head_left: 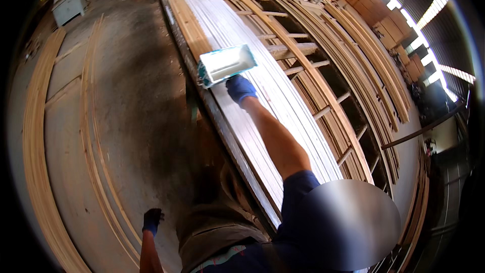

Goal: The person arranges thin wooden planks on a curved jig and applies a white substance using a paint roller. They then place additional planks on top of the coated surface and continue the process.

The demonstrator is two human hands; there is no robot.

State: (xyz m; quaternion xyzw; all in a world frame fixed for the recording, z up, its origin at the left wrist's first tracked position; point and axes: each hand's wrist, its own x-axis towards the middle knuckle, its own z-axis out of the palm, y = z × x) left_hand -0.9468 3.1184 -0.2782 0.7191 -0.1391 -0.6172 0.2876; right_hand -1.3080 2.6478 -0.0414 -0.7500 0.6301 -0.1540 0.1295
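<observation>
My right hand, in a blue glove, is closed at the near rim of a rectangular tub with white paint inside and blue-green smears on its walls. The tub rests on long boards coated white, which lie side by side on a narrow bench. Beyond the tub, a bare yellowish board runs along the bench's left side. My left hand, in a dark glove, hangs low beside my body over the floor. It holds nothing, and its fingers are loosely curled and apart.
To the right, a slatted wooden rack carries long timber strips, with stacked boards beyond it. Planks and thin strips lie on the left. A grey cabinet stands far left. The bench edge runs beside me.
</observation>
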